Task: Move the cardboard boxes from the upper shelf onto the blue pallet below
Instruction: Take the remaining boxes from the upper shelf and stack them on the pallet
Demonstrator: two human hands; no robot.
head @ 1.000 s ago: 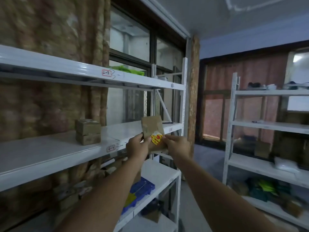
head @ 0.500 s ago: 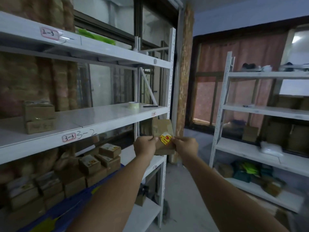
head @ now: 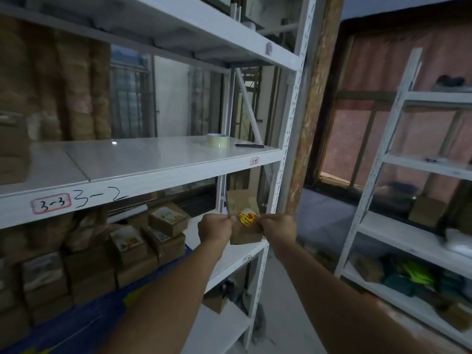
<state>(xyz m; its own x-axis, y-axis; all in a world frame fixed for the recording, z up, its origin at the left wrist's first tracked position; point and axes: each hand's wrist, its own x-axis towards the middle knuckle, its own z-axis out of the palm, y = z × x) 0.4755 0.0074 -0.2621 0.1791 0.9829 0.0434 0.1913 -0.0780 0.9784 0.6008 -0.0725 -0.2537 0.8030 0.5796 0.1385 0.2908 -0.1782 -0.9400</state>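
I hold a small cardboard box [head: 244,213] with a yellow and red sticker in front of me, just below the edge of the upper shelf [head: 143,172]. My left hand [head: 214,228] grips its left side and my right hand [head: 277,229] grips its right side. Under the upper shelf, several cardboard boxes [head: 143,241] are stacked on the blue pallet [head: 84,320] at the lower left. Two stacked boxes [head: 12,149] stay on the upper shelf at the far left edge.
A roll of tape [head: 216,140] and a black pen [head: 249,145] lie on the upper shelf's right end. A white upright post [head: 281,162] stands right behind the held box. A second white rack [head: 398,159] with goods stands to the right across a floor aisle.
The box in both hands has come down from level with the upper shelf to below its edge. My view has tilted down and closer to the rack, showing the pallet boxes.
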